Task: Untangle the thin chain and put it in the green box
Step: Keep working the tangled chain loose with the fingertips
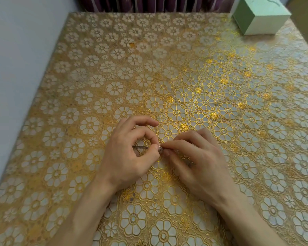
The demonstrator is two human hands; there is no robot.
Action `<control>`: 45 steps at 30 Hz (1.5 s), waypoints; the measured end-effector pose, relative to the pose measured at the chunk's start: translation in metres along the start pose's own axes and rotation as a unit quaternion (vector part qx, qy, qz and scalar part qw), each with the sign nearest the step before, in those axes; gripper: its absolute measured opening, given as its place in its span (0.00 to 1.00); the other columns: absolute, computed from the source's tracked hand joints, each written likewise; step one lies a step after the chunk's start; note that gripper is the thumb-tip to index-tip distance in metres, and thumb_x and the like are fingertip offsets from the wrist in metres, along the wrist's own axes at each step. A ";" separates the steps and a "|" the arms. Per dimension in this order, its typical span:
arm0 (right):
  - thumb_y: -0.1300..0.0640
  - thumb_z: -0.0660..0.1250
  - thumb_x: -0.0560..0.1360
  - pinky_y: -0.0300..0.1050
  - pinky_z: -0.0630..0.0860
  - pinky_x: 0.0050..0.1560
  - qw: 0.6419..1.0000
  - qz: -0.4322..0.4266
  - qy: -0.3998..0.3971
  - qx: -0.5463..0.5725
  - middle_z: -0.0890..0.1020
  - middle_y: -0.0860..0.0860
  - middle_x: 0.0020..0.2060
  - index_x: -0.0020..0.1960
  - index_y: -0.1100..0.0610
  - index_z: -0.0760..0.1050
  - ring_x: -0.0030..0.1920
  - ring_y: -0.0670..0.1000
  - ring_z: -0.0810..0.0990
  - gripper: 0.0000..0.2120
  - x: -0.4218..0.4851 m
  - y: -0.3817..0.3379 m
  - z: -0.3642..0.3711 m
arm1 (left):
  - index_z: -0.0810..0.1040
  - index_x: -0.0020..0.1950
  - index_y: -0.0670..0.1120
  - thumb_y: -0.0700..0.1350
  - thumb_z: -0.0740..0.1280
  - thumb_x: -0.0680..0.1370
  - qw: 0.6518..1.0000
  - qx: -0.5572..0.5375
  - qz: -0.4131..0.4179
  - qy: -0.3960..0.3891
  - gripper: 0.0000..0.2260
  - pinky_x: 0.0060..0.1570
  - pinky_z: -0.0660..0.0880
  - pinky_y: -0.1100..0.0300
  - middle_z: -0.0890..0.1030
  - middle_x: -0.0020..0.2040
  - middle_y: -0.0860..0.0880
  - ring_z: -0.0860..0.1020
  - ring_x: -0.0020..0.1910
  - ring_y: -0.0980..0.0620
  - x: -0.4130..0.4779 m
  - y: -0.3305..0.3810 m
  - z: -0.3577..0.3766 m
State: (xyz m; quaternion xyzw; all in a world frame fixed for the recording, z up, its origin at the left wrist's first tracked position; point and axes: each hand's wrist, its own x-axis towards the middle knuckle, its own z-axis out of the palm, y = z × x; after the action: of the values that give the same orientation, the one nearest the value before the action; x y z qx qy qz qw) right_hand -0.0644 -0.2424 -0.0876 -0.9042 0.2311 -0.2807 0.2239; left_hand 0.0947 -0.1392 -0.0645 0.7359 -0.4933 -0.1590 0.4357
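Observation:
A thin silvery chain (140,147) is bunched between both hands just above the table's near middle. My left hand (130,155) pinches it between thumb and fingertip, with a short stretch showing inside the curl of its fingers. My right hand (194,157) pinches the same knot from the right, fingertips meeting the left hand's at a small tangle (160,148). Most of the chain is hidden by the fingers. The green box (260,16) stands at the far right corner of the table, far from both hands.
The table (167,77) is covered by a gold and white flowered lace cloth. A pale wall runs along the left edge. Dark purple curtain folds (149,4) hang behind the far edge.

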 end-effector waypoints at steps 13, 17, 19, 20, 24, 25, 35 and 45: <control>0.57 0.72 0.76 0.42 0.73 0.50 0.994 0.037 0.073 0.073 0.83 0.44 0.43 0.47 0.53 0.83 0.45 0.50 0.78 0.02 0.002 -0.004 -0.006 | 0.78 0.39 0.53 0.54 0.64 0.71 1.000 0.017 -0.009 0.017 0.06 0.62 0.65 0.68 0.79 0.57 0.60 0.74 0.63 0.57 0.001 0.000 0.001; 0.58 0.70 0.75 0.39 0.71 0.47 0.991 0.058 0.075 0.093 0.81 0.43 0.41 0.46 0.54 0.81 0.44 0.47 0.76 0.02 0.002 -0.003 -0.008 | 0.78 0.39 0.52 0.53 0.64 0.71 1.000 0.022 -0.006 0.020 0.06 0.61 0.64 0.70 0.79 0.57 0.60 0.74 0.62 0.58 0.001 -0.001 0.001; 0.56 0.68 0.76 0.38 0.70 0.45 0.991 0.065 0.066 0.101 0.80 0.43 0.41 0.45 0.54 0.81 0.44 0.45 0.75 0.03 0.002 -0.003 -0.008 | 0.78 0.39 0.52 0.53 0.65 0.71 1.000 0.024 -0.005 0.019 0.07 0.61 0.64 0.70 0.79 0.57 0.60 0.74 0.62 0.59 0.001 -0.001 0.001; 0.56 0.68 0.76 0.37 0.70 0.45 0.991 0.066 0.062 0.102 0.80 0.43 0.41 0.45 0.53 0.80 0.44 0.45 0.75 0.03 0.003 -0.003 -0.007 | 0.78 0.39 0.52 0.53 0.65 0.71 0.999 0.025 -0.003 0.020 0.07 0.61 0.64 0.70 0.79 0.57 0.60 0.74 0.62 0.59 0.001 -0.001 0.002; 0.53 0.65 0.77 0.34 0.68 0.42 0.985 0.092 0.064 0.132 0.77 0.41 0.41 0.45 0.52 0.77 0.42 0.42 0.75 0.04 0.002 -0.003 -0.007 | 0.78 0.39 0.50 0.51 0.65 0.70 0.998 0.040 0.014 0.048 0.06 0.61 0.65 0.67 0.80 0.56 0.58 0.73 0.60 0.60 0.000 0.000 0.002; 0.53 0.64 0.77 0.32 0.67 0.41 0.982 0.105 0.069 0.143 0.76 0.41 0.40 0.45 0.50 0.77 0.40 0.41 0.74 0.04 0.003 -0.003 -0.008 | 0.78 0.39 0.50 0.51 0.65 0.70 0.997 0.044 0.017 0.057 0.06 0.62 0.65 0.64 0.80 0.55 0.58 0.73 0.60 0.60 0.000 0.000 0.003; 0.52 0.63 0.77 0.31 0.64 0.37 0.976 0.122 0.069 0.168 0.74 0.41 0.37 0.45 0.48 0.75 0.34 0.41 0.71 0.03 0.002 -0.002 -0.008 | 0.78 0.38 0.50 0.51 0.64 0.70 0.995 0.072 0.016 0.063 0.07 0.62 0.65 0.62 0.79 0.55 0.58 0.72 0.58 0.58 0.000 -0.001 0.004; 0.48 0.60 0.77 0.62 0.76 0.35 0.929 0.202 0.131 0.281 0.76 0.54 0.38 0.44 0.46 0.73 0.34 0.60 0.73 0.05 0.005 -0.002 -0.015 | 0.77 0.39 0.50 0.53 0.63 0.71 0.990 0.058 -0.061 0.113 0.08 0.58 0.62 0.73 0.79 0.54 0.57 0.73 0.58 0.57 0.001 -0.006 0.002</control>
State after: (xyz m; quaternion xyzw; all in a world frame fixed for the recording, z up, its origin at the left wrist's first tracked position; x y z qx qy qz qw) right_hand -0.0695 -0.2476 -0.0738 -0.6938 0.3477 -0.3990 0.4884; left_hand 0.0972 -0.1406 -0.0707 0.8016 -0.4036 -0.0719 0.4351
